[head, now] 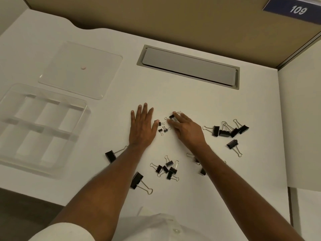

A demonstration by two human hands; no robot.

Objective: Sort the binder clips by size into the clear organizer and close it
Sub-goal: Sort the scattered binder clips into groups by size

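While left hand lies flat | organizer near desk edge

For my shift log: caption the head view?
Both hands, left and right, gather tiny binder clips on the desk; organizer open.

The organizer stood on the left part of the desk, and its lid lay flat just behind it, apart from it. A cable hatch sat in the desk further back, to the right of the lid. The left hand lay flat on the desk near the middle, and the right hand was just beside it on the right. Between the two hands lay the small clips. The medium clips lay in a group nearer to the person, between the forearms. A cluster of large clips lay to the right of the right hand, and one large clip lay close to the front edge beside the left forearm.
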